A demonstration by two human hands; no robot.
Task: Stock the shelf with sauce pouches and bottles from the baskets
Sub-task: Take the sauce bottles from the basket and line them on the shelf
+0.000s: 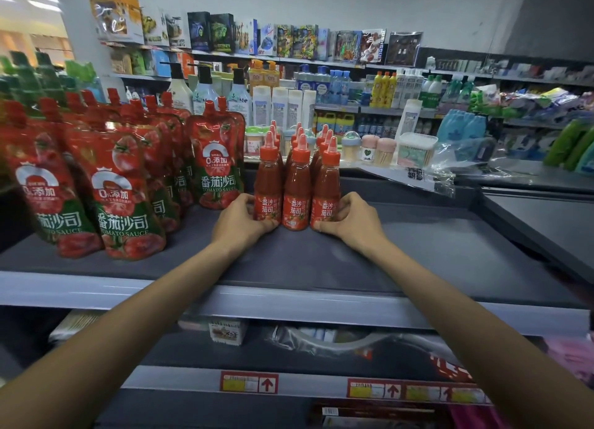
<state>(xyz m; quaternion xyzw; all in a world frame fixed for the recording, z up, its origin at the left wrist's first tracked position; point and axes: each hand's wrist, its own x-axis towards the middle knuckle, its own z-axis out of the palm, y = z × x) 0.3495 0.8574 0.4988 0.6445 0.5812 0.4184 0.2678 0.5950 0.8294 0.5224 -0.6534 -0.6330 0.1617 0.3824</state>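
Several red tomato sauce bottles with pointed red caps stand in three short rows on the dark grey shelf. My left hand grips the base of the front left bottle. My right hand grips the base of the front right bottle. The middle front bottle stands between them. Left of the bottles, several red tomato sauce pouches with spouts stand in rows; the nearest pouch is just beside my left hand. No basket is in view.
Bare shelf surface lies right of the bottles and in front of them. A pale shelf edge runs across below my forearms, with price tags on the lower rail. Toothpick jars and toiletry shelves stand behind.
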